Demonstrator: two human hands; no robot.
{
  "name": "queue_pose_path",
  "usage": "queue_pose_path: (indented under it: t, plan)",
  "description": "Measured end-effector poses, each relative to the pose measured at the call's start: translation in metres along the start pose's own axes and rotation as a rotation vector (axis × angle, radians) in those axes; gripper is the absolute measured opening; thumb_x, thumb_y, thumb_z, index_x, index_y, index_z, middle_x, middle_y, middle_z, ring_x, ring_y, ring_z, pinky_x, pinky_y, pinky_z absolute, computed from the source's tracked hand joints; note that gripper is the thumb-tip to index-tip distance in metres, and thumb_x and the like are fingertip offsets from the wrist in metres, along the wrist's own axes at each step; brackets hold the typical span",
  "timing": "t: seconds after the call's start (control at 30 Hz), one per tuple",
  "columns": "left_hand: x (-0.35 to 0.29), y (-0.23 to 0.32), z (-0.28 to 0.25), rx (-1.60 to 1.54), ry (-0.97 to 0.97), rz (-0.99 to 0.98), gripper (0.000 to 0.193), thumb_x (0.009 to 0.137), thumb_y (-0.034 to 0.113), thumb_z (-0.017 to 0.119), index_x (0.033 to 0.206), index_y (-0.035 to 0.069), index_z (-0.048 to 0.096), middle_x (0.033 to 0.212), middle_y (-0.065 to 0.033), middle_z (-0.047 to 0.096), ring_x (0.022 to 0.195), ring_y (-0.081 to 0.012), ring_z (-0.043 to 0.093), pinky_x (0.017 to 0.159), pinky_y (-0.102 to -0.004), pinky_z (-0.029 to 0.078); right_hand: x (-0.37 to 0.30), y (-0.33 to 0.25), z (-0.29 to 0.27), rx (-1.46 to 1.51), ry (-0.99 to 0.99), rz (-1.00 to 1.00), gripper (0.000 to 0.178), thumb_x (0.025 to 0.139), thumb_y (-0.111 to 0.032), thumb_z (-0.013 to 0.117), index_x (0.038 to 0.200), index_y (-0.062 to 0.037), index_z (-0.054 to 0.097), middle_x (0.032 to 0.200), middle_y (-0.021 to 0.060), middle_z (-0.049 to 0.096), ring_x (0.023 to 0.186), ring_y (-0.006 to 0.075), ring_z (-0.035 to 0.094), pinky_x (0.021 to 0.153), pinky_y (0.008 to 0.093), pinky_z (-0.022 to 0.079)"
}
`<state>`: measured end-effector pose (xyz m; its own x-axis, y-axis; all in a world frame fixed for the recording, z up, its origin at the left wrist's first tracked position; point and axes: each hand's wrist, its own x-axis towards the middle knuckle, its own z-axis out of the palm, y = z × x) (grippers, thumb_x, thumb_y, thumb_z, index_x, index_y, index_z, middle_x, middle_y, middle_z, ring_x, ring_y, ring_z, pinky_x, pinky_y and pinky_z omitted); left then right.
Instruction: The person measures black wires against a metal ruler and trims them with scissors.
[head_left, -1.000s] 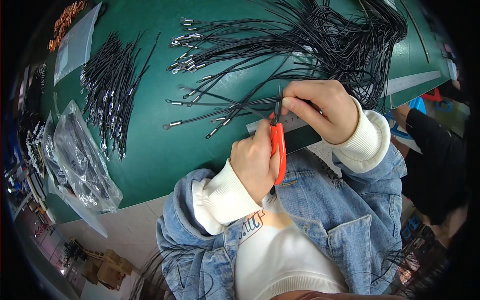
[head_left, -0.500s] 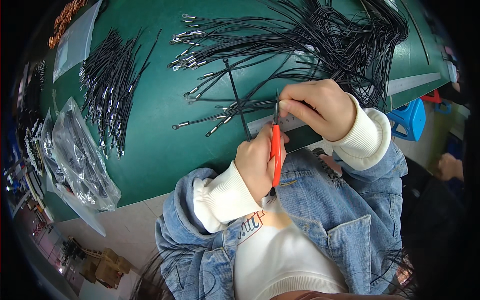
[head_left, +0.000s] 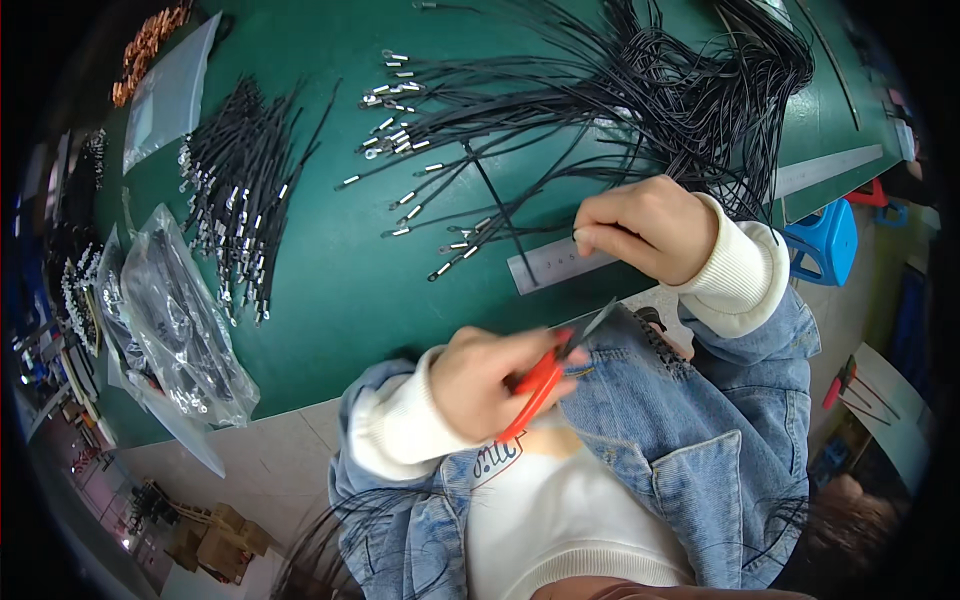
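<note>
My left hand [head_left: 485, 375], blurred by motion, is closed around red-handled scissors [head_left: 540, 395] in front of my jacket, clear of the wires. The blade points up and to the right. My right hand [head_left: 650, 235] is pinched shut over the steel ruler [head_left: 545, 268] near the table's front edge; what its fingertips hold cannot be made out. Beyond it, a large tangle of black wires [head_left: 700, 110] spreads across the table, with silver ring terminals [head_left: 385, 95] on the left ends. A separate short black strip [head_left: 490, 185] lies across several wires, its lower end on the ruler.
On the left of the green table [head_left: 330, 330] lies a pile of short black wires [head_left: 250, 190] with metal ends. Clear plastic bags [head_left: 175, 310] sit at the left edge, copper-coloured parts [head_left: 145, 45] at the back. A blue stool [head_left: 825, 240] stands at the right.
My left hand has pulled the scissors back from my right fingertips toward my body, tilting the blade rightward. My right hand has shifted slightly right and down. The view has shifted a little too.
</note>
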<state>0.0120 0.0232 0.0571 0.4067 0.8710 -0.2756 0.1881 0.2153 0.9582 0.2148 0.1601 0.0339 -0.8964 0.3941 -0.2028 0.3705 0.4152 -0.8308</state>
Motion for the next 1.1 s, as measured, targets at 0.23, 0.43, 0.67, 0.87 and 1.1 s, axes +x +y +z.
queue_pose_path:
  t: [0.23, 0.43, 0.67, 0.87, 1.1]
  plan:
    - [0.01, -0.002, -0.054, 0.621, 0.441, 0.105, 0.028, 0.068, -0.001, 0.068, 0.096, 0.0, 0.064, 0.084, -0.0105, 0.069, 0.055, -0.0183, 0.058, 0.052, -0.0269, 0.044, 0.0, 0.002, -0.004, -0.016, 0.027, -0.006, 0.016, 0.089, -0.014, 0.053, 0.082, -0.0022, 0.061, 0.073, 0.0099, 0.065, 0.067, 0.0273, 0.063, 0.061, 0.0338, 0.049]
    - [0.066, -0.015, -0.056, 0.933, 0.263, 0.182, 0.021, 0.07, 0.006, 0.064, 0.09, 0.01, 0.066, 0.079, -0.0154, 0.064, 0.066, -0.0348, 0.061, 0.058, -0.0423, 0.047, -0.011, 0.009, -0.001, -0.069, 0.103, -0.01, 0.016, 0.088, -0.019, 0.053, 0.082, -0.0083, 0.062, 0.075, 0.0068, 0.066, 0.069, 0.026, 0.063, 0.061, 0.0351, 0.049]
    - [0.064, -0.019, -0.056, 1.05, 0.317, 0.272, 0.009, 0.072, 0.011, 0.065, 0.08, 0.008, 0.065, 0.065, -0.0132, 0.061, 0.056, -0.0339, 0.058, 0.054, -0.0428, 0.046, 0.007, 0.011, 0.002, -0.095, 0.058, 0.006, 0.021, 0.088, -0.025, 0.051, 0.082, -0.0116, 0.065, 0.077, 0.0027, 0.068, 0.073, 0.023, 0.065, 0.064, 0.0352, 0.051]
    - [0.077, -0.028, -0.047, 1.303, 0.25, 0.233, 0.018, 0.073, 0.011, 0.063, 0.086, 0.002, 0.056, 0.054, -0.0127, 0.057, 0.048, -0.0309, 0.059, 0.048, -0.0403, 0.046, 0.0, 0.013, -0.004, -0.04, 0.079, 0.075, 0.022, 0.087, -0.026, 0.051, 0.082, -0.0136, 0.067, 0.079, -0.0003, 0.069, 0.074, 0.0204, 0.066, 0.066, 0.0337, 0.051]
    - [0.076, -0.021, -0.046, 1.324, 0.261, 0.142, 0.02, 0.071, 0.008, 0.062, 0.09, 0.005, 0.054, 0.057, -0.0156, 0.059, 0.051, -0.0354, 0.059, 0.048, -0.0456, 0.046, -0.003, 0.009, -0.011, -0.002, 0.077, 0.068, 0.022, 0.089, -0.025, 0.049, 0.084, -0.0123, 0.067, 0.08, 0.0, 0.069, 0.076, 0.0191, 0.066, 0.066, 0.033, 0.051]
